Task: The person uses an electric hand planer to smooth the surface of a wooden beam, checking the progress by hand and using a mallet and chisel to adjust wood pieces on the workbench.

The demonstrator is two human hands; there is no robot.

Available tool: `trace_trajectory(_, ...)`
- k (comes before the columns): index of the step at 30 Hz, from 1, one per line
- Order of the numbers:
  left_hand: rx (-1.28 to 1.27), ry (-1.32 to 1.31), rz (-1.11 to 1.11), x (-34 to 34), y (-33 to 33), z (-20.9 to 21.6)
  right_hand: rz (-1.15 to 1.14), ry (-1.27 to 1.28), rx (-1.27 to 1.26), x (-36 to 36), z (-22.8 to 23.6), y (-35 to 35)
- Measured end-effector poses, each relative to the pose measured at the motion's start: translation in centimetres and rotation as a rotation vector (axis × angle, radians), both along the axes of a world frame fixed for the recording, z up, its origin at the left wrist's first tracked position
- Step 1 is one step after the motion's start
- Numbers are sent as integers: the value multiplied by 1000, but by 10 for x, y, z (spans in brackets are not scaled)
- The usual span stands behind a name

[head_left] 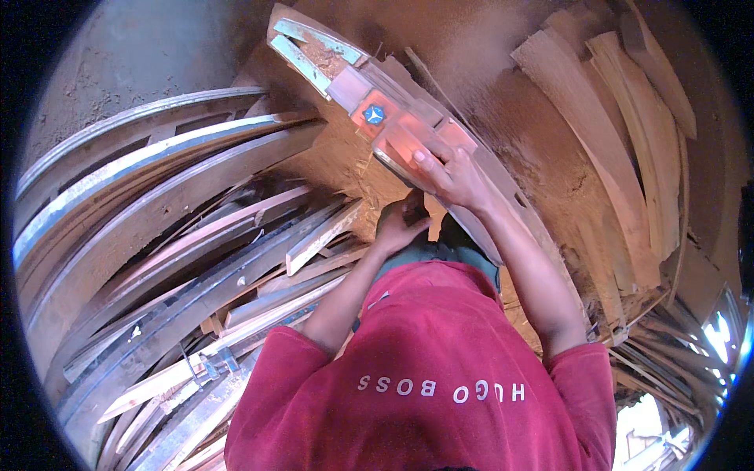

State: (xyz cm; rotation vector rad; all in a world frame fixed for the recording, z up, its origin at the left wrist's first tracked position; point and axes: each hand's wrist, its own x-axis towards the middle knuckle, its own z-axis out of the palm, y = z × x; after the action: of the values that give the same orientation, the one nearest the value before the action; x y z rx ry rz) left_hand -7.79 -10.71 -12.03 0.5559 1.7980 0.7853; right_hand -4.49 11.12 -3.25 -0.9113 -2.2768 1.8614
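Note:
A long, narrow machine or bench runs from the upper middle down to the right. Its orange housing carries a round blue emblem, and pale bluish rails with wood shavings between them lie at its far end. My right hand is closed over the near end of an orange block-like part, thumb on its top face; the other fingers are partly hidden. Lower left of it, close to my body, my left hand is in shadow with curled fingers. Whatever those fingers hold, if anything, cannot be made out.
Stacked boards and long strips fill the left side. On the right, several wide planks lean or lie along sawdust-covered ground. More thin wood pieces pile up at the lower right, near bright daylight.

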Motion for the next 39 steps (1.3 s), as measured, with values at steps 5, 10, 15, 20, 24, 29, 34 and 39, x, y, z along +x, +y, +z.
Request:
trace_trajectory(5, -83, -14, -119, 2, 45, 12, 79, -84, -38, -30, 13, 12)
trace_trajectory(10, 64, -352, 209, 7, 48, -14, 36, 25, 28, -62, 3, 12)
trace_trajectory(15, 116, -439, 262, 11, 43, -23, 19, 137, 25, -95, 4, 15)
trace_trajectory(20, 180, -511, 252, 16, 41, -43, 8, 129, 56, -118, 3, 17)
trace_trajectory(24, 228, -585, 366, 17, 38, -55, 19, 188, 35, -141, 5, 19)
trace_trajectory(29, 101, -539, 321, 11, 44, -30, -1, 164, 14, -151, 3, 21)
trace_trajectory(34, 119, -366, 254, 1, 37, -49, 21, 278, 79, -209, -13, 24)
trace_trajectory(39, 190, -390, 196, -26, 45, -30, -120, 322, 133, -212, -24, 43)
